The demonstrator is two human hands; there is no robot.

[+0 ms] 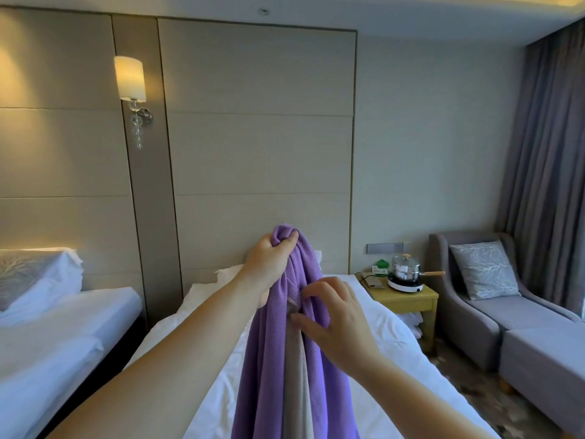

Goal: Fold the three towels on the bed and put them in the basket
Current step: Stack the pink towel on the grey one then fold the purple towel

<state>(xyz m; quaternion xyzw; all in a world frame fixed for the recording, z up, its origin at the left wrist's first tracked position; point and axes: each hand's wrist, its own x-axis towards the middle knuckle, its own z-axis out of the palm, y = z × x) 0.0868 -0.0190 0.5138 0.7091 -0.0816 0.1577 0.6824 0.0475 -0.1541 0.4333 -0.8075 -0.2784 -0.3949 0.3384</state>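
A purple towel [272, 359] with a grey underside hangs in front of me over the white bed [380, 337]. My left hand [269, 264] grips its bunched top end, lifted high above the bed. My right hand [332, 315] is lower and to the right, fingers spread and curled, thumb and fingertips touching the towel's edge where the grey side shows. The towel's lower end runs out of the bottom of the view. No other towels and no basket are visible.
A second white bed [63, 337] stands on the left across a narrow gap. On the right a yellow bedside table [408, 296] carries a pot on a small hotplate [406, 277]. A grey armchair with a cushion [487, 280] and a curtain are farther right.
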